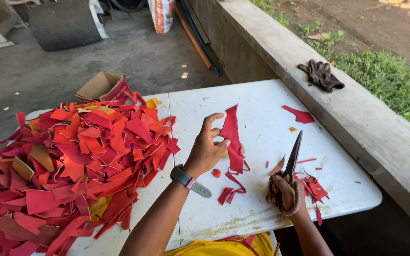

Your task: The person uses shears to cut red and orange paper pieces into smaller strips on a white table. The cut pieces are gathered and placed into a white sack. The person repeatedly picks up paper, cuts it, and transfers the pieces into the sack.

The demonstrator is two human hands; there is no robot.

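A white folding table (262, 208) is bearing a big heap of red and orange leather scraps (72, 161) at its left; the left hand (207, 149) is pinching a long red leather strip (232, 137) upright above the tabletop; the right hand (284, 193) is gripping closed dark scissors (293, 154), blades pointing away.

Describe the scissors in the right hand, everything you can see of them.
The scissors are large shears with long, dark metal blades, closed or nearly closed, pointing up and away from the person and slightly right. Their handles are wrapped in what looks like brownish cord or cloth, and the right hand is closed around them, hiding the loops. They are held just above the white table, over small red offcuts. The blade tip stands free, touching nothing, apart from the red strip held in the left hand.
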